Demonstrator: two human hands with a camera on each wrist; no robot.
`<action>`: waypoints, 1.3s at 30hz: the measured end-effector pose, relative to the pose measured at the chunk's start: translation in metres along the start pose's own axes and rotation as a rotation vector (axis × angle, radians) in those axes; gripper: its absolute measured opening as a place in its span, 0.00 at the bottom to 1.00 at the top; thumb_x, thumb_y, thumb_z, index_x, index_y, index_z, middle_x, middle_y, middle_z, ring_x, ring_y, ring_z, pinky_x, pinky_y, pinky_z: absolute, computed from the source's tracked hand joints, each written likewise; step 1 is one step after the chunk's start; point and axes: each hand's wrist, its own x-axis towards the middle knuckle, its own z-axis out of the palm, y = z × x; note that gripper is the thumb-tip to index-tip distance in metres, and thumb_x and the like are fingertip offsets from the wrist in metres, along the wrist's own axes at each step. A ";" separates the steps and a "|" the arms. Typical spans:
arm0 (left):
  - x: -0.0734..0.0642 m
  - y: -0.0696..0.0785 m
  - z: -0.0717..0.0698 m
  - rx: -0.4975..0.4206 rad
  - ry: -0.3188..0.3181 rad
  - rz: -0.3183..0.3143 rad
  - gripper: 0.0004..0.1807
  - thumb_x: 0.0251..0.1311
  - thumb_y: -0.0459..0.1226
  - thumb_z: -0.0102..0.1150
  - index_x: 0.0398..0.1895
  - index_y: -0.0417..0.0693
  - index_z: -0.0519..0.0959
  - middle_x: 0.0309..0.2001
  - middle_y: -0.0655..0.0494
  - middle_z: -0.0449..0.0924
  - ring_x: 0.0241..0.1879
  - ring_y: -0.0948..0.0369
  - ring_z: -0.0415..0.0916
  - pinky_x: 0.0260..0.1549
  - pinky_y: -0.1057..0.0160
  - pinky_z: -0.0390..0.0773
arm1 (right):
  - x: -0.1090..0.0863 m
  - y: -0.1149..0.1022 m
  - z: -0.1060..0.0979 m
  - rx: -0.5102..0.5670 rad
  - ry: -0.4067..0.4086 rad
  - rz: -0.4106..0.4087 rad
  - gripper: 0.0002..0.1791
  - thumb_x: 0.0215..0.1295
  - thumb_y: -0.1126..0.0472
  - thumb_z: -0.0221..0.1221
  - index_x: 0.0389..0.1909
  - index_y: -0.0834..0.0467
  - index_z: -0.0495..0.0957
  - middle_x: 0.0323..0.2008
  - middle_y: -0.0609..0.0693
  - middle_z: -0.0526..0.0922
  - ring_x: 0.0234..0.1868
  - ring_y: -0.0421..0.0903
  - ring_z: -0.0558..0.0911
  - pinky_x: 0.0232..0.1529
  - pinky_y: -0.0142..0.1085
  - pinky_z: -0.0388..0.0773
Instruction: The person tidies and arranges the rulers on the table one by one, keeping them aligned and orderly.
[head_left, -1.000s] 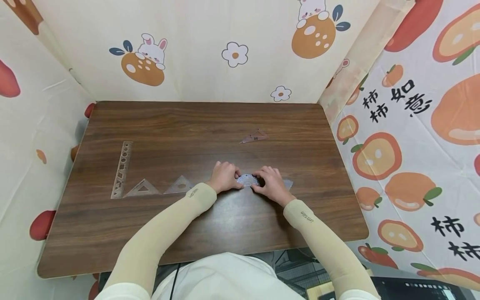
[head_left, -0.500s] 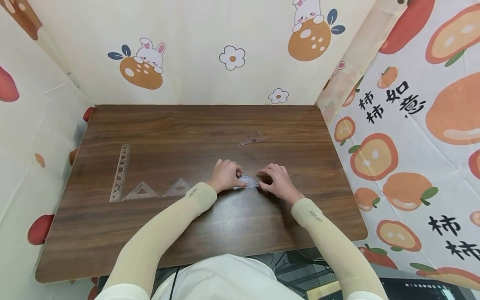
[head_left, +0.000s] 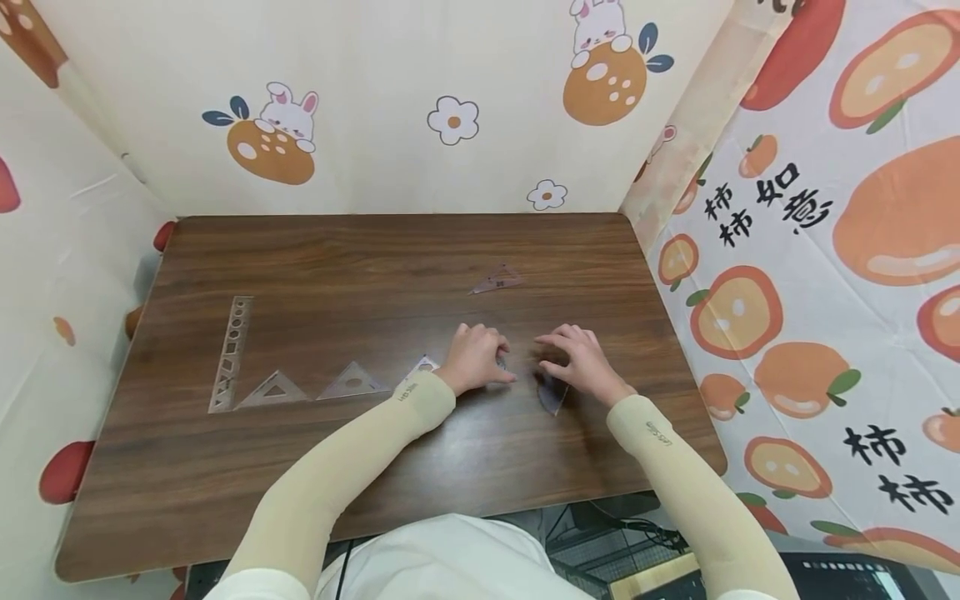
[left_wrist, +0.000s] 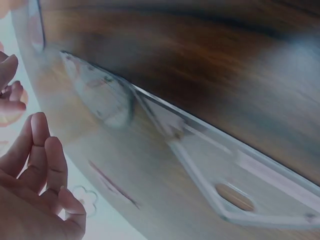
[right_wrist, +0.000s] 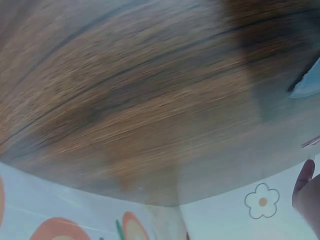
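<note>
My left hand point(head_left: 474, 358) is just above the table with its fingers relaxed. A clear protractor point(left_wrist: 102, 95) lies beside it, apart from the fingertips in the left wrist view; the hand hides most of it in the head view. A clear set square point(left_wrist: 240, 175) adjoins the protractor, with its tip point(head_left: 424, 364) showing left of the left hand. My right hand point(head_left: 581, 360) has its thumb and fingers spread apart, holding nothing visible. Below its thumb lies a clear bluish pointed piece point(head_left: 552, 393), partly covered; its corner point(right_wrist: 310, 82) shows in the right wrist view.
On the left are a clear stencil ruler point(head_left: 231, 354) and two more clear set squares, one point(head_left: 273, 390) beside the ruler and another point(head_left: 352, 381) further right. A small purplish triangle point(head_left: 497, 281) lies farther back on the brown table point(head_left: 360, 267). Printed cloth encloses it.
Both hands have shifted right and drawn away from the protractor. The right hand has let go of its edge. The set square's tip beside my left hand and the bluish piece are now uncovered.
</note>
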 end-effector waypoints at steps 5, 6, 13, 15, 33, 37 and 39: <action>0.006 0.019 0.008 0.026 0.006 0.032 0.33 0.36 0.62 0.73 0.44 0.55 0.83 0.36 0.64 0.82 0.37 0.62 0.72 0.39 0.60 0.64 | -0.008 0.008 -0.007 -0.002 -0.035 0.026 0.24 0.58 0.52 0.66 0.56 0.50 0.78 0.46 0.51 0.79 0.47 0.47 0.72 0.54 0.50 0.63; 0.007 0.022 0.010 0.035 0.004 0.034 0.34 0.35 0.63 0.72 0.45 0.55 0.82 0.37 0.64 0.81 0.38 0.62 0.72 0.39 0.60 0.64 | -0.010 0.009 -0.008 0.000 -0.039 0.029 0.25 0.57 0.52 0.67 0.57 0.50 0.78 0.46 0.51 0.79 0.47 0.47 0.72 0.53 0.50 0.63; 0.009 0.048 0.025 0.112 -0.003 0.016 0.46 0.32 0.69 0.69 0.54 0.52 0.77 0.47 0.59 0.77 0.47 0.59 0.71 0.43 0.58 0.65 | -0.019 0.020 -0.016 -0.015 -0.085 0.056 0.29 0.54 0.52 0.69 0.59 0.48 0.76 0.49 0.49 0.77 0.52 0.48 0.72 0.57 0.50 0.62; 0.009 0.056 0.030 0.136 -0.013 0.012 0.49 0.31 0.71 0.68 0.55 0.50 0.76 0.48 0.58 0.76 0.48 0.59 0.70 0.44 0.57 0.66 | -0.021 0.022 -0.017 -0.025 -0.099 0.064 0.30 0.53 0.52 0.70 0.59 0.48 0.76 0.49 0.49 0.77 0.53 0.49 0.72 0.58 0.50 0.62; 0.001 0.078 0.068 0.284 0.007 -0.026 0.59 0.24 0.77 0.62 0.55 0.46 0.71 0.48 0.54 0.71 0.50 0.56 0.66 0.46 0.55 0.63 | -0.033 0.031 -0.013 -0.066 -0.254 0.133 0.33 0.53 0.50 0.69 0.62 0.48 0.73 0.55 0.51 0.76 0.56 0.52 0.71 0.59 0.54 0.61; 0.001 0.076 0.071 0.300 -0.006 -0.029 0.59 0.26 0.78 0.61 0.56 0.45 0.71 0.48 0.54 0.70 0.50 0.56 0.65 0.46 0.55 0.63 | -0.034 0.031 -0.014 -0.049 -0.273 0.161 0.33 0.54 0.50 0.69 0.62 0.47 0.73 0.55 0.51 0.75 0.57 0.52 0.70 0.60 0.54 0.60; 0.002 0.075 0.071 0.297 -0.010 -0.029 0.58 0.27 0.77 0.61 0.55 0.44 0.71 0.48 0.53 0.70 0.49 0.56 0.65 0.46 0.55 0.62 | -0.034 0.031 -0.014 -0.048 -0.277 0.169 0.32 0.54 0.50 0.69 0.62 0.46 0.73 0.54 0.50 0.75 0.56 0.51 0.70 0.60 0.53 0.60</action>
